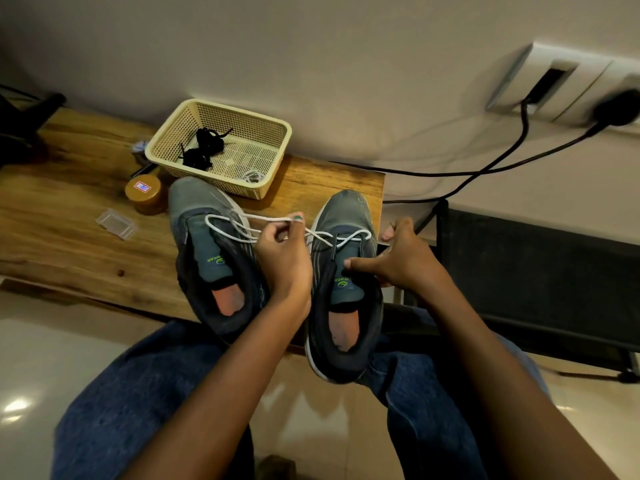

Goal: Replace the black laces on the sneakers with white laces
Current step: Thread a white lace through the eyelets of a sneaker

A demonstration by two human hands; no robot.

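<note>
White lace (277, 220) runs through both sneakers' toe-end eyelets at the tabletop's near edge; black laces (202, 148) lie in the basket (273, 133). Our left hand (282, 258) pinches lace, our right hand (401, 258) grips the right sneaker (346, 282). Next we thread upward.

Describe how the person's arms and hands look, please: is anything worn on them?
Both forearms are bare, with no sleeve, watch or bracelet visible up to the frame edge. The left hand has green polish on at least one fingernail near the fingertips. The right hand shows no ring or glove; I cannot tell whether its nails are painted. Blue jeans cover the legs below.
</note>
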